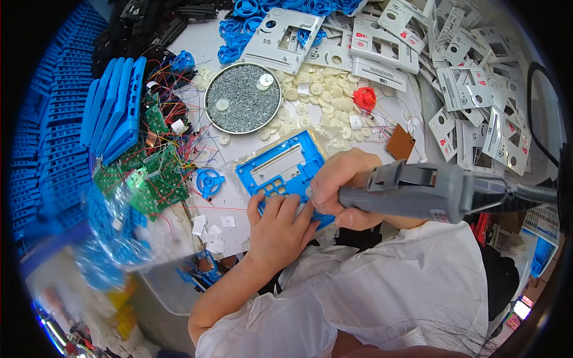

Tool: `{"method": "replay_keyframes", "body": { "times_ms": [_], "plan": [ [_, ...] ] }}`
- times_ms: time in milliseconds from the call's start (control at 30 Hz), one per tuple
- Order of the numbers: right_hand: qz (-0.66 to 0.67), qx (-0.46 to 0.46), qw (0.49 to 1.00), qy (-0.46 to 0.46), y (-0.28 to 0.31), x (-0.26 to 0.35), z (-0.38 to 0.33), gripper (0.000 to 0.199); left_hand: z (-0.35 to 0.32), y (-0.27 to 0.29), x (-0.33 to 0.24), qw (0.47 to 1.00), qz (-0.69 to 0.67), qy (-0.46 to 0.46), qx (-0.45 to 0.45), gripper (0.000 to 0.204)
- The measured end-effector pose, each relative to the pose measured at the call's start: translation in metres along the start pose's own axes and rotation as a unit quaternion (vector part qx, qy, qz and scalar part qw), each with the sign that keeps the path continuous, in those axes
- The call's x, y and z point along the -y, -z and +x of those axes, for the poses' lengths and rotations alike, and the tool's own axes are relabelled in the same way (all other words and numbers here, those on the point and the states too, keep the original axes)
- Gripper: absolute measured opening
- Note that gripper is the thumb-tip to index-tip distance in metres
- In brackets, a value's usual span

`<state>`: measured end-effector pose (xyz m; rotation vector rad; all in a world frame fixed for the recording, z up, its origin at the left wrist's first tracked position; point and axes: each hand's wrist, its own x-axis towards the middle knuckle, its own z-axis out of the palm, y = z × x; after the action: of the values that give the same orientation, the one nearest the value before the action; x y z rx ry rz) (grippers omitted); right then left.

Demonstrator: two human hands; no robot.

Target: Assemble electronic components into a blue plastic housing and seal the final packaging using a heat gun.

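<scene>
A blue plastic housing (292, 158) with a rectangular window and several small square holes lies on the table in front of me. My left hand (277, 224) grips its near edge, fingers bent over onto the face. In my right hand (346, 185) is a grey electric screwdriver (412, 188), held sideways with its tip end toward the housing's right part. My fingers hide the tip and whatever it touches. Just beyond the housing stands a round metal dish (243, 122) full of small screws, with several white discs lying on them.
Blue housings (116, 107), green circuit boards (152, 176) and tangled wires crowd the left. Cream discs (325, 98) and a red part (364, 98) lie beyond the housing. White panels (471, 89) heap up at right. White paper pieces (209, 232) and a blue wheel (209, 182) sit near my left hand.
</scene>
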<state>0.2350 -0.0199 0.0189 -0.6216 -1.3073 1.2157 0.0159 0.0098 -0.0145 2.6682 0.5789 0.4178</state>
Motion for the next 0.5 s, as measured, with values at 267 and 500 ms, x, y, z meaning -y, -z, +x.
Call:
{"method": "replay_keyframes", "body": {
  "times_ms": [267, 500],
  "plan": [
    [-0.094, -0.004, 0.996, -0.001, -0.006, -0.017, -0.001, 0.024, -0.004, -0.001, 0.003, 1.000, -0.007, 0.004, -0.011, 0.035],
    [-0.016, -0.080, 0.997, -0.002, 0.007, 0.022, 0.003, 0.035, -0.001, 0.001, 0.001, 1.000, -0.015, -0.006, -0.007, 0.032]
  ]
}}
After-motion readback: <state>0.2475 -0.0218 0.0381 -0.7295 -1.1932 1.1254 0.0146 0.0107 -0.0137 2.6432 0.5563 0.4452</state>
